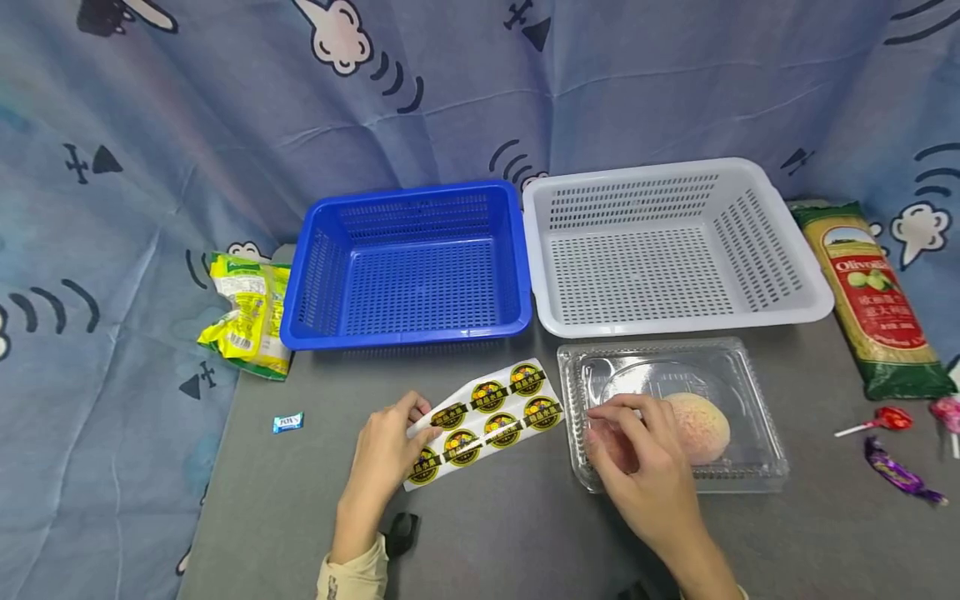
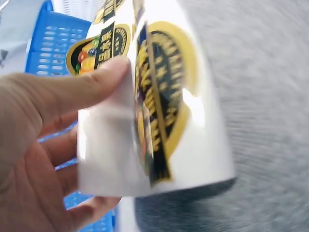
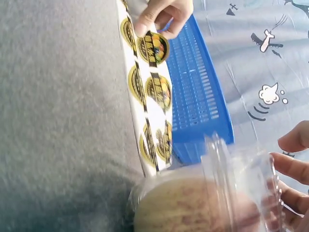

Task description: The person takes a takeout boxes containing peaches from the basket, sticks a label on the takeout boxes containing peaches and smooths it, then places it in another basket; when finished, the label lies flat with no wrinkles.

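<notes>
My left hand [image 1: 386, 446] pinches a white sheet of round black-and-gold stickers [image 1: 501, 417] by its near left end. In the left wrist view the thumb lies on the sheet's face, and the sheet [image 2: 193, 130] bends lengthwise. My right hand [image 1: 648, 454] is over the left part of a clear plastic clamshell box [image 1: 750, 467], its thumb and fingers apart and lightly bent. A pale peach [image 1: 703, 427] shows inside the closed box, and a pinker fruit is partly hidden by the hand. In the right wrist view the fingers [image 3: 292, 166] are at the box's ridged edge.
Behind stand a blue basket [image 1: 420, 337] and a white basket [image 1: 675, 321]. A yellow snack bag [image 1: 258, 312] and small blue-wrapped candy [image 1: 288, 422] lie left. Right are a pasta bag [image 1: 873, 300], a red lollipop [image 1: 892, 417], a pink lollipop [image 1: 947, 410] and a purple-wrapped candy [image 1: 900, 472].
</notes>
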Action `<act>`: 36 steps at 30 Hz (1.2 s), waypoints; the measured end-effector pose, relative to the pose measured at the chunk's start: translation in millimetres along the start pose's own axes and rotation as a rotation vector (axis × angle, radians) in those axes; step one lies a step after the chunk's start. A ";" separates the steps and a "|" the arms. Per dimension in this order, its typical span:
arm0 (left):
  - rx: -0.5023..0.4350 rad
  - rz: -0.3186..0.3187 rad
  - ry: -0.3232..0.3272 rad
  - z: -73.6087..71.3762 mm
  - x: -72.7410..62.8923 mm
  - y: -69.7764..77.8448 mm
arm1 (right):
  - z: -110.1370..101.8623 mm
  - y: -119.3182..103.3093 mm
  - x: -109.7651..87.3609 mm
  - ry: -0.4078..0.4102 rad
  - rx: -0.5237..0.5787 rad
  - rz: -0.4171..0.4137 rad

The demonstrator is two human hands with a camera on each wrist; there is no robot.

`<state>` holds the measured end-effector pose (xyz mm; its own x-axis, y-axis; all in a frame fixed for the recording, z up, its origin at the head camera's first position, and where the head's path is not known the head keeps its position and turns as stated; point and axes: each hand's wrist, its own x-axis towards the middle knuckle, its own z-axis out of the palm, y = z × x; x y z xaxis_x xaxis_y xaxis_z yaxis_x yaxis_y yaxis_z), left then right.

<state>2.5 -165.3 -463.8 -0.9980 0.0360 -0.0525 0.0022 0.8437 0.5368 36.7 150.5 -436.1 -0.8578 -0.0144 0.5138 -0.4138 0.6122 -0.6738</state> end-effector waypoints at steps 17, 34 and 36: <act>-0.598 0.004 -0.124 -29.6 -12.6 34.0 | 11.7 -20.7 -1.0 -0.130 0.116 -0.007; -0.888 0.068 -0.288 -17.3 -19.6 74.9 | 17.4 -33.3 2.0 -0.068 0.318 0.029; -0.900 0.065 -0.300 -15.9 -20.2 77.7 | 17.0 -34.1 2.6 -0.056 0.337 0.058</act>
<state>21.8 -109.1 -407.6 -0.9392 0.3103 -0.1468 -0.1179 0.1100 0.9869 43.4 116.1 -420.8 -0.8942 -0.0362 0.4462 -0.4336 0.3177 -0.8432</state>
